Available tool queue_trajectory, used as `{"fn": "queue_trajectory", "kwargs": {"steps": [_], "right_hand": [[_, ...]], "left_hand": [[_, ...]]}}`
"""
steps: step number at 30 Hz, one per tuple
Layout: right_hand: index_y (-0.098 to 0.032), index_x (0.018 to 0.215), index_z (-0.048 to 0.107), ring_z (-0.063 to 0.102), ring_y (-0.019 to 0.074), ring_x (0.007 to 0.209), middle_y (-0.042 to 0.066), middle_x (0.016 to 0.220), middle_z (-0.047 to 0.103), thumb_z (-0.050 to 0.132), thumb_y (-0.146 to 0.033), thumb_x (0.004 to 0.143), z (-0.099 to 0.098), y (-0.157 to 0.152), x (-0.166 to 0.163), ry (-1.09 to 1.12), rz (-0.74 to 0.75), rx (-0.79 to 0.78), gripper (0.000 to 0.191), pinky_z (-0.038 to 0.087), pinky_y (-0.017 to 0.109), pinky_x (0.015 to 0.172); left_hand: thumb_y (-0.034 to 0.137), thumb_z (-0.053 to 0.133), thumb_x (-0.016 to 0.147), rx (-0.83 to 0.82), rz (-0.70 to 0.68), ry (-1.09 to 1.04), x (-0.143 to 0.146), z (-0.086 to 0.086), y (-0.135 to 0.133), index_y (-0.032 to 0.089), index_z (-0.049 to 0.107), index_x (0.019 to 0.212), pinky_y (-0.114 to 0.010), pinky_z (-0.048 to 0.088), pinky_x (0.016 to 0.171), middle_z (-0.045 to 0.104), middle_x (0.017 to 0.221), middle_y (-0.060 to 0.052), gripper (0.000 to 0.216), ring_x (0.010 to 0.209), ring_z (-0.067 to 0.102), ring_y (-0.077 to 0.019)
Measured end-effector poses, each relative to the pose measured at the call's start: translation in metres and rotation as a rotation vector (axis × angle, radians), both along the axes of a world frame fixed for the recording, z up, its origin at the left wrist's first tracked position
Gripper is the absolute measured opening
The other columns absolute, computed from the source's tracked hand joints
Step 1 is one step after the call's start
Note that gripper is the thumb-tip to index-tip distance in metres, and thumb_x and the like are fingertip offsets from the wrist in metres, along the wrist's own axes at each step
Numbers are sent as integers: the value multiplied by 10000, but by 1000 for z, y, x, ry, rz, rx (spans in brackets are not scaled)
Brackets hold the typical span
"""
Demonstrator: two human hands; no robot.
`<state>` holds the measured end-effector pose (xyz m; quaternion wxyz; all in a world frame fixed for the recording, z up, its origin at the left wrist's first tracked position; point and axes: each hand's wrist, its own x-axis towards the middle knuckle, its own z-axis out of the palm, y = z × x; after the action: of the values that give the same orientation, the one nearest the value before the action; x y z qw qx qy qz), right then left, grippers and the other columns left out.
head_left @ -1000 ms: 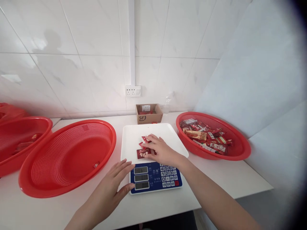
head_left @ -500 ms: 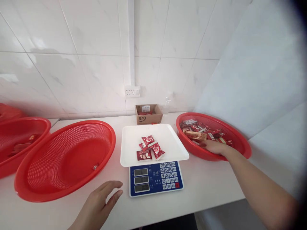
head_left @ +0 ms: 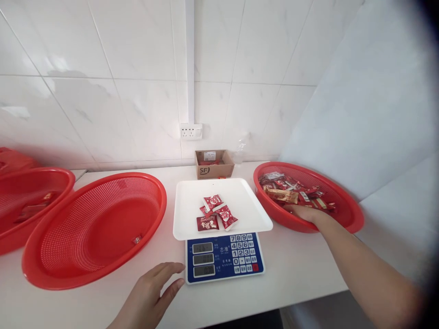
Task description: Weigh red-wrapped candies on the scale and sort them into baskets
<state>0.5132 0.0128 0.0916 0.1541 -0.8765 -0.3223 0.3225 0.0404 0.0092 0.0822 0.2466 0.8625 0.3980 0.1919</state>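
Note:
A blue electronic scale with a white weighing tray stands at the counter's middle. Several small red snack packets lie on the tray. My left hand rests flat on the counter just left of the scale's display, fingers stretched out and holding nothing. My right hand reaches into the red basket on the right, among its many red wrapped packets; its fingers are partly hidden by the basket's near rim and I cannot see their grip.
A large red mesh basket with one small packet stands left of the scale. Another red basket sits at the far left. A small cardboard box and wall socket are behind the scale. The counter edge runs near me.
My right hand left the packets on the tray and went right into the basket of packets. My left hand drew back slightly from the scale's left side toward me.

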Motion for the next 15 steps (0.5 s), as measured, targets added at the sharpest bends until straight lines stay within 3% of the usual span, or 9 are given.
{"fn": "queue_trajectory", "kwargs": {"steps": [3, 6, 10, 15], "right_hand": [[-209, 820, 725, 650, 232, 662, 135, 886, 703, 543, -337, 718, 2, -3, -2, 68, 73, 21, 245, 466, 331, 596], [-217, 888, 716, 654, 227, 669, 108, 864, 709, 533, -257, 711, 4, -6, -4, 154, 147, 22, 258, 469, 321, 600], [-221, 864, 720, 653, 232, 679, 85, 826, 712, 534, -206, 691, 5, -7, -4, 213, 203, 27, 254, 479, 326, 599], [-245, 838, 721, 640, 244, 855, 57, 980, 696, 604, -231, 664, 3, -1, 0, 197, 190, 73, 210, 494, 346, 744]], "left_hand": [[360, 470, 857, -7, -1, 9, 0, 0, -1, 299, 639, 992, -211, 543, 764, 712, 983, 12, 224, 884, 672, -149], [359, 470, 857, -9, -10, 17, 1, 1, -1, 299, 637, 993, -206, 542, 762, 712, 983, 16, 223, 885, 672, -144], [365, 479, 850, -2, -21, 17, 2, 0, 0, 305, 640, 993, -215, 545, 759, 714, 988, 15, 224, 883, 674, -153], [374, 502, 835, 9, -9, 17, 1, -4, 0, 318, 647, 996, -200, 541, 760, 716, 986, 28, 225, 883, 678, -152]]}}
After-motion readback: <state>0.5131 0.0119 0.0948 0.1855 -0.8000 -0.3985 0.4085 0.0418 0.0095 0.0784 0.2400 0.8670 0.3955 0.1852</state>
